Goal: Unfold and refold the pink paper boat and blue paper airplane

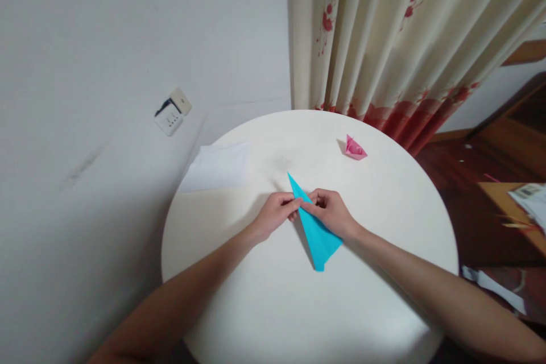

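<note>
A sheet of blue paper (318, 238), folded into a long pointed shape, is held over the round white table. Its narrow tip points away from me and its wide, uneven end faces me. My left hand (279, 211) pinches the paper's left edge between thumb and fingers. From the other side, my right hand (331, 211) grips it, thumb on top and fingers curled behind. Both thumbs almost meet on the paper's upper part. The fingertips under the paper are hidden.
On the table (239, 307), a pink folded paper boat (355, 149) stands at the back right. White paper sheets (217, 166) lie at the back left by the wall with a socket (169, 119). A curtain (367, 40) hangs behind; a wooden surface (507, 205) with papers is at right.
</note>
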{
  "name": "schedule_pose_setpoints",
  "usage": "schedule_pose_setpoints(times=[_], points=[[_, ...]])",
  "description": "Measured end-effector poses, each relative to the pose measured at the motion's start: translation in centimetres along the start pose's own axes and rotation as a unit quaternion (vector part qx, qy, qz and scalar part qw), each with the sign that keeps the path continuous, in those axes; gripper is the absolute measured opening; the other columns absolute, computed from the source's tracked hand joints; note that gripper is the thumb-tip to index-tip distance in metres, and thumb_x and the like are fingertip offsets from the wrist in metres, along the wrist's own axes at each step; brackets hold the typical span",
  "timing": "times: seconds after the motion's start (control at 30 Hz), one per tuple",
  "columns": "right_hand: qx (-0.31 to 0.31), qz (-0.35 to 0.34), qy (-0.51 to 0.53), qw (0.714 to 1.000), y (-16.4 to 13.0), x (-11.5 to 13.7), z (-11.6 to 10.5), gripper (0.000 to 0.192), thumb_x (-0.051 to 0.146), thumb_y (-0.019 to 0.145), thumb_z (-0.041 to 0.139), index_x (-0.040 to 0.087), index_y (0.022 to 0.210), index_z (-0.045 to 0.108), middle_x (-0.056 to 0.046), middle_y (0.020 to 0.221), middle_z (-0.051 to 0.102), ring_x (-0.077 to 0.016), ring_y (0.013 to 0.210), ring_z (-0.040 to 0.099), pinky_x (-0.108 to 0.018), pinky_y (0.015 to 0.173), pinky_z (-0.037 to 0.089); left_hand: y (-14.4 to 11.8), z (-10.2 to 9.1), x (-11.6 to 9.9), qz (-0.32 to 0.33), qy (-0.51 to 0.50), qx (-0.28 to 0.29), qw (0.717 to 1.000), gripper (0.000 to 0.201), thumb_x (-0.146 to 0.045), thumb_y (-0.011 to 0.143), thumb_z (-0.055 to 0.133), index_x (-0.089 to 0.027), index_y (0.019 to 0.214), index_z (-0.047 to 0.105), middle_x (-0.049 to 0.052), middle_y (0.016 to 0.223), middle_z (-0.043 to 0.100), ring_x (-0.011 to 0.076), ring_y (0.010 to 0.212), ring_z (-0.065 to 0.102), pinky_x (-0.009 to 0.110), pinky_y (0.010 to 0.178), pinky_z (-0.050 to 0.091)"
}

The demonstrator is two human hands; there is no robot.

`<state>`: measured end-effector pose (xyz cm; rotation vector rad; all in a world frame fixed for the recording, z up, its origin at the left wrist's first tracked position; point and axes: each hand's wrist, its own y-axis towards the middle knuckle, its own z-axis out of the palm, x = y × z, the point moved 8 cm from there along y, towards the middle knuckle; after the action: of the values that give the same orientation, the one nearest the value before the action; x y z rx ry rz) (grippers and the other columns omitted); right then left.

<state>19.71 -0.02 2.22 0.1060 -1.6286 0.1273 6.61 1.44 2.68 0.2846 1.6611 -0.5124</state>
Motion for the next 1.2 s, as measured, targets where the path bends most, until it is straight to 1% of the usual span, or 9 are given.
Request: schedule_pose_setpoints(times=[0.13,0.23,0.37,0.6,0.7,0.83,0.93,1.03,1.2], points=[[0.009,0.032,0.021,0.999,-0.1,-0.5,-0.1,0.044,0.057,0.069,0.080,0.017,0.069,0.063,0.000,0.064,0.062,-0.0121,0.057,0.050,-0.026,0.055,0.038,0.1,-0.7,-0.1,0.008,-0.017,-0.031,0.999,0.038,-0.051,0.081,0.070,-0.014,0.073,0.064,0.000,0.066,0.059,0.0132,0.064,0.054,0.025,0.060,0.042],[0.046,0.070,0.039,0.996,-0.4,-1.1,0.5,0.044,0.055,0.067,0.082,0.016,0.068,0.063,0.001,0.061,0.060,-0.0112,0.054,0.049,-0.026,0.052,0.037,0.2,-1.1,-0.1,0.020,-0.022,-0.045,0.999,0.042,-0.053,0.082,0.069,-0.014,0.067,0.063,0.000,0.063,0.057,0.0129,0.063,0.051,0.025,0.059,0.040],[0.102,0.086,0.059,0.989,-0.8,-1.1,1.6,0.043,0.056,0.069,0.080,0.016,0.063,0.064,0.003,0.056,0.056,-0.0093,0.051,0.043,-0.025,0.050,0.034,0.1,-0.7,0.0,0.026,-0.014,-0.020,0.999,0.044,-0.052,0.084,0.067,-0.014,0.063,0.063,-0.001,0.060,0.053,0.0117,0.061,0.047,0.025,0.058,0.035],[0.105,0.098,0.096,0.985,-0.9,-1.6,1.8,0.040,0.050,0.068,0.083,0.016,0.057,0.066,0.004,0.051,0.052,-0.0074,0.047,0.038,-0.024,0.046,0.029,-0.1,-0.4,-0.2,0.026,-0.029,-0.020,0.999,0.038,-0.048,0.082,0.071,-0.013,0.067,0.068,0.000,0.063,0.055,0.0117,0.062,0.047,0.025,0.058,0.035],[0.115,0.111,0.105,0.981,-1.1,-2.0,2.0,0.033,0.046,0.070,0.082,0.015,0.063,0.071,0.002,0.055,0.059,-0.0084,0.048,0.044,-0.024,0.048,0.033,0.0,-0.5,-0.1,0.025,-0.042,-0.034,0.998,0.040,-0.048,0.084,0.068,-0.012,0.067,0.069,0.001,0.061,0.057,0.0115,0.060,0.047,0.025,0.057,0.034],[0.135,0.096,0.126,0.978,-1.1,-1.5,2.4,0.026,0.042,0.074,0.080,0.016,0.076,0.080,-0.004,0.074,0.073,-0.0114,0.060,0.056,-0.025,0.057,0.043,-0.3,0.2,-0.2,0.022,-0.046,-0.013,0.999,0.039,-0.047,0.083,0.070,-0.012,0.065,0.069,0.000,0.059,0.055,0.0108,0.057,0.047,0.026,0.055,0.033],[0.139,0.104,0.133,0.976,-1.1,-1.4,2.4,0.024,0.041,0.075,0.080,0.017,0.075,0.080,-0.004,0.072,0.074,-0.0114,0.058,0.057,-0.024,0.056,0.043,-0.4,0.3,-0.3,0.024,-0.045,-0.017,0.999,0.036,-0.046,0.082,0.072,-0.012,0.072,0.074,0.000,0.062,0.055,0.0110,0.060,0.047,0.025,0.055,0.034],[0.144,0.125,0.116,0.975,-1.4,-1.6,2.4,0.026,0.042,0.075,0.079,0.016,0.072,0.080,-0.004,0.066,0.072,-0.0104,0.051,0.055,-0.024,0.052,0.041,-0.3,-0.6,-0.2,0.025,-0.053,-0.046,0.997,0.034,-0.045,0.084,0.071,-0.012,0.083,0.078,0.000,0.065,0.055,0.0109,0.062,0.046,0.025,0.056,0.033],[0.175,0.139,0.097,0.970,-2.4,-2.0,3.1,0.030,0.045,0.075,0.079,0.015,0.074,0.080,-0.006,0.067,0.074,-0.0115,0.050,0.057,-0.025,0.052,0.043,0.2,-3.5,0.1,0.041,-0.079,-0.120,0.989,0.036,-0.048,0.084,0.070,-0.014,0.093,0.079,0.002,0.074,0.059,0.0110,0.066,0.047,0.024,0.058,0.034]])
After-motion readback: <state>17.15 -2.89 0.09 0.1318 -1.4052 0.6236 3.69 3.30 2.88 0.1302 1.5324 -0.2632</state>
